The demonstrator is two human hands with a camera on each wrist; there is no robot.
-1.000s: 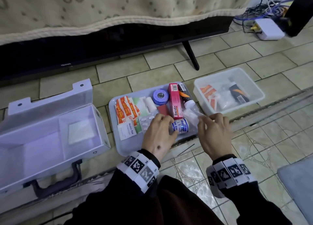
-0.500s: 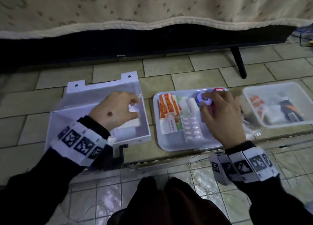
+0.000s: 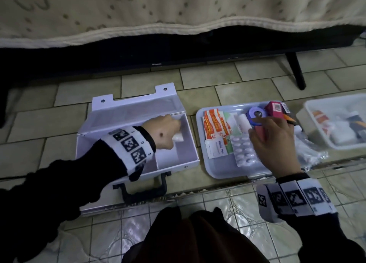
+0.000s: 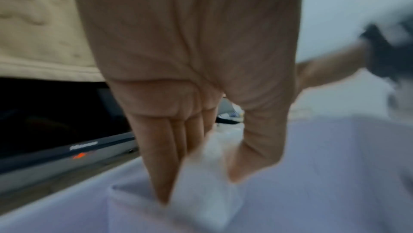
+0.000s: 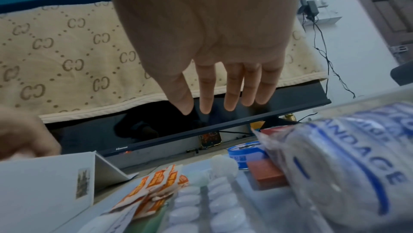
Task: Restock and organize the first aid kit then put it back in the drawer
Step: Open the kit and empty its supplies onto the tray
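left hand (image 3: pixel 165 131) pinches a small white pack (image 4: pixel 201 199), thumb against fingers, low in the right compartment of the open first aid kit (image 3: pixel 111 153) on the floor tiles; it looks light and soft, so an edge pinch should do, axis unclear from blur. right hand (image 3: pixel 277 141) hovers with fingers straight, holding nothing, over the tray (image 3: pixel 219 169); blister pack (image 3: pixel 243 150) looks stiff and light, long axis running away from the person, best taken by its long edges.
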